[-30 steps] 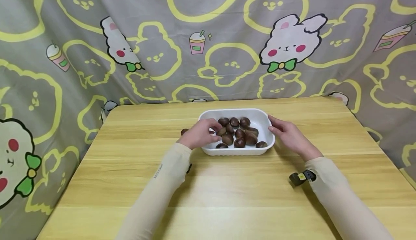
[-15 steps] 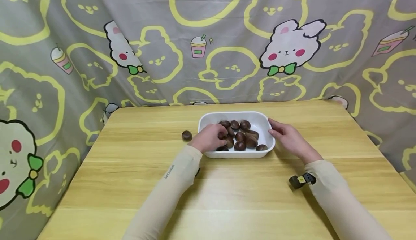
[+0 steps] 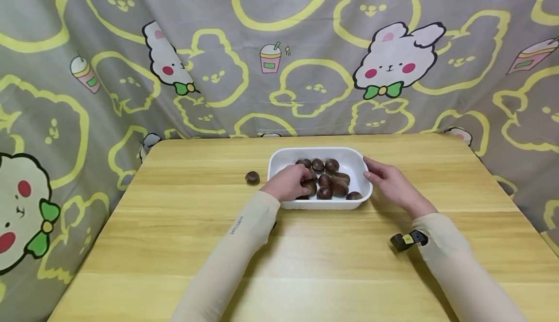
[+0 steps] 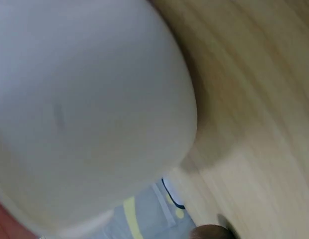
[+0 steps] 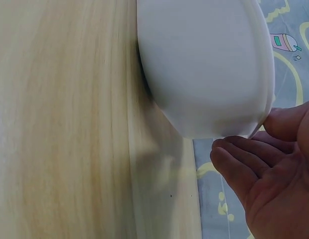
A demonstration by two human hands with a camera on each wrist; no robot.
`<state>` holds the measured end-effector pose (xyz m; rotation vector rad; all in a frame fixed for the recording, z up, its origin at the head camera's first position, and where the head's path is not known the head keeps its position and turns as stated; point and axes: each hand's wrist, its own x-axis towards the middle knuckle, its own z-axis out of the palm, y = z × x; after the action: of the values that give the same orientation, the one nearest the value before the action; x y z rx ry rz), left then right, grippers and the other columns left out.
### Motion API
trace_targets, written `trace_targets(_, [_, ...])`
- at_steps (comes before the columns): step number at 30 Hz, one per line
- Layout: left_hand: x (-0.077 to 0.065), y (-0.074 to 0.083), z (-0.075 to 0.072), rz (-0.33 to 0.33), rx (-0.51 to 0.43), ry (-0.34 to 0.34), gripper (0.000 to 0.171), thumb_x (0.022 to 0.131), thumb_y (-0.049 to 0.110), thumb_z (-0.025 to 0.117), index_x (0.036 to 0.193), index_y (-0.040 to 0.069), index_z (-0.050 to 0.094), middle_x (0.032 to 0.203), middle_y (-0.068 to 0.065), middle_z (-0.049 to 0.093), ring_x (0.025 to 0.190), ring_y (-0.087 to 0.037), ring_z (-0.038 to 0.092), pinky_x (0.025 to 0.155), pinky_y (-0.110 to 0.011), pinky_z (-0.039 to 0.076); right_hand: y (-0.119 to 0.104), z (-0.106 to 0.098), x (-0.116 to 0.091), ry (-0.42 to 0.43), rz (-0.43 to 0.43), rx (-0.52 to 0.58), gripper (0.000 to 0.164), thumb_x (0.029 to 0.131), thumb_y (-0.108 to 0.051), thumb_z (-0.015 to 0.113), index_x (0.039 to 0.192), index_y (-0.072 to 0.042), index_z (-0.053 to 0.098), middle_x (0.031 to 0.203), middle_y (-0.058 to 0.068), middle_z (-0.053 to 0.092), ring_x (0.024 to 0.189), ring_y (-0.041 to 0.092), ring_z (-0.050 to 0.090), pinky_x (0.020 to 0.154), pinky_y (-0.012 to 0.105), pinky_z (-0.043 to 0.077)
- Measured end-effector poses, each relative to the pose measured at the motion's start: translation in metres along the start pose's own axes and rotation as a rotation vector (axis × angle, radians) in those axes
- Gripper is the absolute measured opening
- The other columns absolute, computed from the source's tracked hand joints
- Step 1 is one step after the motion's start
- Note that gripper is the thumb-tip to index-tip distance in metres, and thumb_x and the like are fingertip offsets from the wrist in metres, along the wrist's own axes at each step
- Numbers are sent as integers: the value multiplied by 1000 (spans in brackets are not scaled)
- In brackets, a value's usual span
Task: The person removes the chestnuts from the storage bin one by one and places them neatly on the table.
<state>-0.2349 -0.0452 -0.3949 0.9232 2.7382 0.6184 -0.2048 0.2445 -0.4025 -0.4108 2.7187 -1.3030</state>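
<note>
A white oval-cornered dish (image 3: 320, 205) holding several brown chestnuts (image 3: 324, 192) stands on the wooden table. My left hand (image 3: 286, 182) reaches over its left end, fingers curled down among the chestnuts and seemingly gripping one that they mostly hide. At the opposite end, my right hand (image 3: 395, 186) pinches the dish's rim. The right wrist view shows its thumb (image 5: 286, 122) at the rim and fingers against the outer wall. Only the dish's outer side (image 4: 94, 109) and a sliver of the left hand show in the left wrist view.
A single chestnut (image 3: 252, 177) lies on the table (image 3: 305, 264) left of the dish. Behind the table's far edge hangs a grey patterned curtain (image 3: 314, 31).
My left hand has moved slightly right and deeper into the dish, uncovering the lone chestnut on the table. The right hand stays at the dish's rim. The head view shifts slightly.
</note>
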Motion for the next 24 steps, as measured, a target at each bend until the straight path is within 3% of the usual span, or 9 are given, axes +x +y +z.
trace_targets(6, [6,7,3,33,101,3,13,83,13,77,93,10,70,97,-1,56,85,-16,53,80,-26,46,0,-4,0,4,5,14,52,104,-14,50,149,5,31,150,25,34,134,42,38,109,53,31])
trace_targets(15, [11,12,7,27,215,-5,19,81,18,77,73,15,61,71,3,55,71,-16,53,69,-30,47,3,-4,-2,3,16,23,52,104,-14,49,149,5,31,151,23,33,135,41,36,109,53,31])
trace_targets(24, [11,12,7,-25,217,-16,22,82,25,81,73,18,62,73,5,57,71,-16,54,69,-31,47,2,-2,-1,10,4,14,52,104,-15,50,149,5,32,150,24,34,134,41,38,109,52,31])
